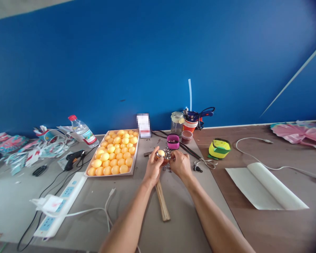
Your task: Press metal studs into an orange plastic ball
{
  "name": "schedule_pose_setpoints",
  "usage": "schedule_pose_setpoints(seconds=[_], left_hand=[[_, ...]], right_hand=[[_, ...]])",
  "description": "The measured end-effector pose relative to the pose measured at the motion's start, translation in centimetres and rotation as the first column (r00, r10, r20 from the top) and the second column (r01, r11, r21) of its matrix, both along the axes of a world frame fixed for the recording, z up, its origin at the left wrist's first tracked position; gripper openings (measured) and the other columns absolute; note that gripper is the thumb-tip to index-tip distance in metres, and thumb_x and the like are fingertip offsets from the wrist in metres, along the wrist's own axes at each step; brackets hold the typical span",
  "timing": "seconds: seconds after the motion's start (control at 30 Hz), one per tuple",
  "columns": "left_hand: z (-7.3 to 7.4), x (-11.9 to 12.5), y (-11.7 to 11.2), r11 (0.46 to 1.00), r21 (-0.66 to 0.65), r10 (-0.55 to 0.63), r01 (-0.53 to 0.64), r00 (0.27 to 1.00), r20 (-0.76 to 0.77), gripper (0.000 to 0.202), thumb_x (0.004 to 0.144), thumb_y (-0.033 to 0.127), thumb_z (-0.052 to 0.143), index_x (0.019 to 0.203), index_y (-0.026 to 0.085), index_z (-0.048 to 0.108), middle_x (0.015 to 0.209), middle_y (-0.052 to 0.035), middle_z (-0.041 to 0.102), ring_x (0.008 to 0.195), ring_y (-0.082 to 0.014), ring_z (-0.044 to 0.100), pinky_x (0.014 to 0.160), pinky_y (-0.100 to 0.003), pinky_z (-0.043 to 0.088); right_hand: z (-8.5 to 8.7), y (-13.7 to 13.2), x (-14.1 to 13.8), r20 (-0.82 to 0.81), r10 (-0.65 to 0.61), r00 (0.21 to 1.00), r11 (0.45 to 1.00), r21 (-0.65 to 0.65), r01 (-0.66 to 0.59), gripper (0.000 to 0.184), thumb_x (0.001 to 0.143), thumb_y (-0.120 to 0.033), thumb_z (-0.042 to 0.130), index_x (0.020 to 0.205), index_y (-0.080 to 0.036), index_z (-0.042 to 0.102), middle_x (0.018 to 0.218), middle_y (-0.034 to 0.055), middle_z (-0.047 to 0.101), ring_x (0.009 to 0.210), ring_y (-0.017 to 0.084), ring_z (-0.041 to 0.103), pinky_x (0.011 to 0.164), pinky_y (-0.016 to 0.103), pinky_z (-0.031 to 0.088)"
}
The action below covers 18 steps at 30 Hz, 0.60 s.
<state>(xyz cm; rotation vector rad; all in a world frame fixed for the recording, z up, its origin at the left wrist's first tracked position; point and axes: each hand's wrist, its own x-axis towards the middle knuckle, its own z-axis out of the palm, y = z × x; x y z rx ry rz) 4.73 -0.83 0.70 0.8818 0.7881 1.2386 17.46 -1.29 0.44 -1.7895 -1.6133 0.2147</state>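
My left hand (153,169) is closed around a small orange ball (161,153), pinching it between thumb and fingers. My right hand (181,164) is closed beside it, fingers pinched at a cluster of small shiny metal pieces (168,154); what it grips is too small to name. Both hands meet over the grey table mat, just in front of a small magenta pot (173,141). A bundle of wooden sticks (162,202) lies under my left wrist. A tray (135,160) of several orange balls stands to the left of my hands.
A white power strip (60,205) with cables lies front left, a black glue gun (73,157) and a water bottle (83,131) behind it. A jar, cups and a blue glue gun (197,116) stand at the wall. A yellow-green case (219,148) and white paper roll (265,186) lie right.
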Motion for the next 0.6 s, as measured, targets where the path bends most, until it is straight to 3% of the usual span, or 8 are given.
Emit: schedule_pose_setpoints(seconds=[0.17, 0.3, 0.37, 0.47, 0.53, 0.6], left_hand=[[-0.5, 0.0, 0.1, 0.998, 0.042, 0.053, -0.047, 0.988, -0.143, 0.061, 0.071, 0.038, 0.071, 0.128, 0.026, 0.051, 0.099, -0.0053, 0.06, 0.076, -0.0152, 0.061, 0.077, -0.034, 0.05], [-0.6, 0.1, 0.0, 0.997, 0.033, 0.067, -0.064, 0.988, -0.138, 0.058, 0.07, 0.037, 0.072, 0.124, 0.026, 0.052, 0.097, -0.004, 0.061, 0.074, -0.0145, 0.061, 0.074, -0.031, 0.049], [-0.5, 0.1, 0.0, 0.998, 0.002, 0.066, -0.066, 0.996, -0.061, 0.056, 0.067, 0.034, 0.075, 0.118, 0.025, 0.053, 0.094, -0.0021, 0.061, 0.068, -0.0126, 0.06, 0.07, -0.03, 0.049], [0.0, 0.1, 0.0, 0.998, -0.044, 0.047, -0.044, 0.997, 0.065, 0.048, 0.065, 0.031, 0.077, 0.105, 0.022, 0.053, 0.089, 0.0, 0.062, 0.061, -0.0099, 0.058, 0.068, -0.029, 0.047], [0.3, 0.0, 0.0, 0.998, -0.064, 0.015, -0.007, 0.993, 0.119, 0.042, 0.066, 0.031, 0.076, 0.1, 0.02, 0.052, 0.089, -0.0002, 0.062, 0.06, -0.0094, 0.058, 0.068, -0.029, 0.046], [0.7, -0.2, -0.1, 0.996, -0.077, -0.025, 0.037, 0.988, 0.156, 0.039, 0.068, 0.031, 0.075, 0.098, 0.019, 0.052, 0.089, -0.0011, 0.063, 0.063, -0.0099, 0.059, 0.07, -0.029, 0.046]], right_hand=[[0.5, 0.2, 0.3, -0.212, -0.031, 0.977, 0.998, -0.066, 0.017, 0.011, 0.069, -0.014, 0.047, 0.068, -0.02, 0.056, 0.067, 0.0009, 0.064, 0.061, 0.016, 0.055, 0.064, 0.026, 0.034], [0.4, 0.5, 0.4, -0.465, 0.013, 0.885, 1.0, 0.009, -0.01, 0.008, 0.07, -0.023, 0.051, 0.071, -0.02, 0.058, 0.069, 0.0015, 0.063, 0.064, 0.016, 0.054, 0.063, 0.027, 0.037], [0.2, 0.7, 0.4, -0.645, 0.063, 0.762, 0.998, 0.046, -0.043, 0.01, 0.069, -0.028, 0.055, 0.073, -0.019, 0.058, 0.066, 0.0001, 0.06, 0.061, 0.015, 0.051, 0.06, 0.026, 0.037], [0.1, 0.9, 0.3, -0.87, 0.135, 0.475, 0.988, 0.08, -0.133, 0.019, 0.068, -0.035, 0.062, 0.073, -0.018, 0.056, 0.059, -0.0035, 0.054, 0.049, 0.01, 0.041, 0.049, 0.023, 0.031], [0.2, 0.8, 0.2, -0.941, 0.162, 0.298, 0.974, 0.104, -0.2, 0.023, 0.066, -0.037, 0.067, 0.073, -0.017, 0.057, 0.059, -0.0039, 0.054, 0.047, 0.007, 0.038, 0.048, 0.023, 0.028], [0.5, 0.6, 0.2, -0.967, 0.172, 0.187, 0.959, 0.121, -0.257, 0.025, 0.062, -0.034, 0.072, 0.075, -0.016, 0.061, 0.062, -0.0026, 0.057, 0.05, 0.007, 0.042, 0.049, 0.022, 0.031]])
